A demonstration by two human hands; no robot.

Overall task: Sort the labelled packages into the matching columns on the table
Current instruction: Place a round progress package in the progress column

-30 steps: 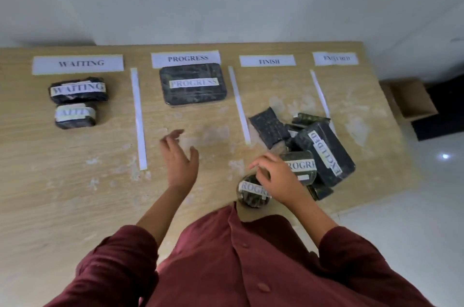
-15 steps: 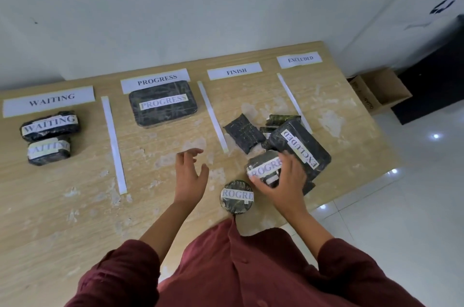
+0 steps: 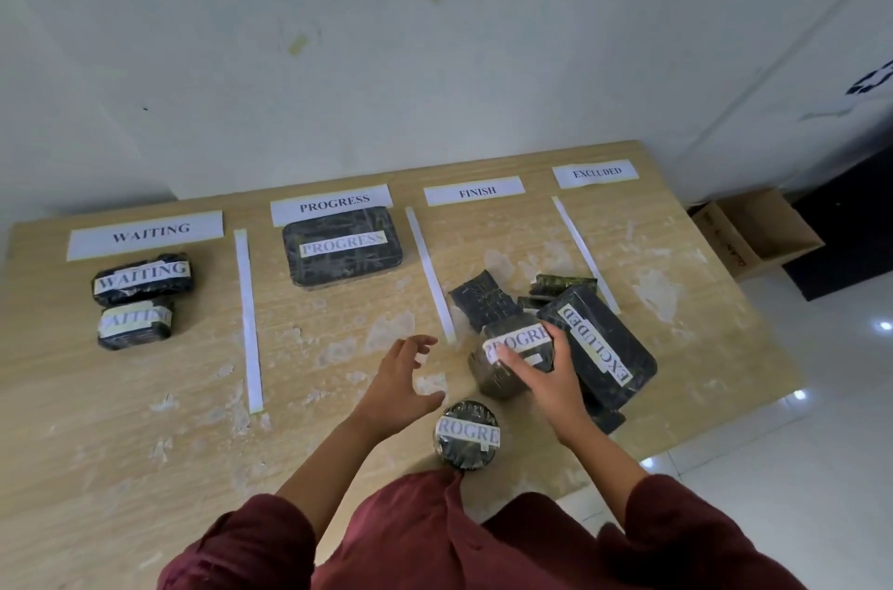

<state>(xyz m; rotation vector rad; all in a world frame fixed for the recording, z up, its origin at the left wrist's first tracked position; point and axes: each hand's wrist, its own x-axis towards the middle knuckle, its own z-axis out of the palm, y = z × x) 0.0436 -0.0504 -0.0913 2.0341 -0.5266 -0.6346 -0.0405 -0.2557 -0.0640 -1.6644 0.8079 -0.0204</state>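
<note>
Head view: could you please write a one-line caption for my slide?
Right hand grips a PROGRESS package from the unsorted pile; left hand hovers open over the table.

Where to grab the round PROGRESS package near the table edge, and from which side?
Take the round PROGRESS package across its curved sides, coming down from above. It stands on end, flat labelled face up, apart from the pile, so the rim looks clear all round. The open left hand hovers right beside it; the right hand is on another PROGRESS package. Probably a top-down pinch.

Two WAITING packages (image 3: 140, 299) left – big PROGRESS package (image 3: 342, 246) centre – unsorted pile (image 3: 570, 324) right.
</note>
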